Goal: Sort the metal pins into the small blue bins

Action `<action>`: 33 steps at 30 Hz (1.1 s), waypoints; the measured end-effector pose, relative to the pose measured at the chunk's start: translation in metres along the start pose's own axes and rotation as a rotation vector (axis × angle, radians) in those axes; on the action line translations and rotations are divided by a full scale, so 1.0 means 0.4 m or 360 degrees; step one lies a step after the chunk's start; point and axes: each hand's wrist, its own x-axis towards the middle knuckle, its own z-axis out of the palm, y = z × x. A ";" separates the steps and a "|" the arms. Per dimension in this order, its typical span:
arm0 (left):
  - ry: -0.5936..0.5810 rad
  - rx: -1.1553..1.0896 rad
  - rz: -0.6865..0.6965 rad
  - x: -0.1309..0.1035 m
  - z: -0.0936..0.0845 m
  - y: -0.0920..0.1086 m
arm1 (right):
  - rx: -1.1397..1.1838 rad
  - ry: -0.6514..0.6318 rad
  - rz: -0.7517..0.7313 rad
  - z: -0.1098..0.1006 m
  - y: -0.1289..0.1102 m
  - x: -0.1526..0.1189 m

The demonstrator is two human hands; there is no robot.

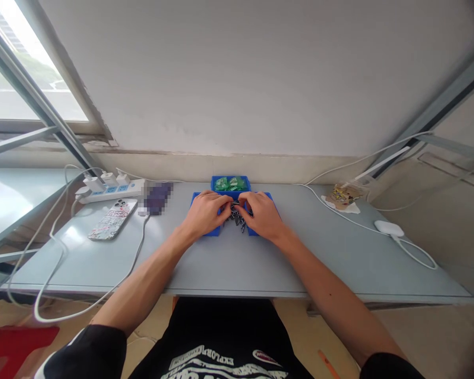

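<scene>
Both hands meet near the middle of the grey table, over a small pile of dark metallic parts point(237, 217). My left hand point(208, 211) is closed, thumb and fingers pinched at a small dark part point(235, 202). From the other side my right hand point(261, 215) pinches at the same spot, its fingertips almost touching those of my left hand. Under the hands lie blue trays, one at the left point(214, 232) and one at the right point(253, 232), mostly covered. Behind them a blue bin point(231, 177) holds green packets point(229, 184).
A power strip point(132, 188) with chargers, a patterned phone point(112, 220) and a blurred dark item point(158, 199) lie at the left among white cables. On the right are a crumpled packet point(342, 196), a white case point(389, 228) and a looping cable. The wall rises behind the table point(237, 268).
</scene>
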 end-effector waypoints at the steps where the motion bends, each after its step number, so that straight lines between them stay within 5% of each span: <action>1: -0.0003 -0.0002 -0.0002 0.000 0.000 0.001 | -0.0013 0.0000 0.0000 0.001 0.000 0.000; 33: -0.0037 -0.0062 -0.0007 0.001 -0.002 0.006 | -0.0108 -0.0130 -0.0020 0.000 -0.001 -0.002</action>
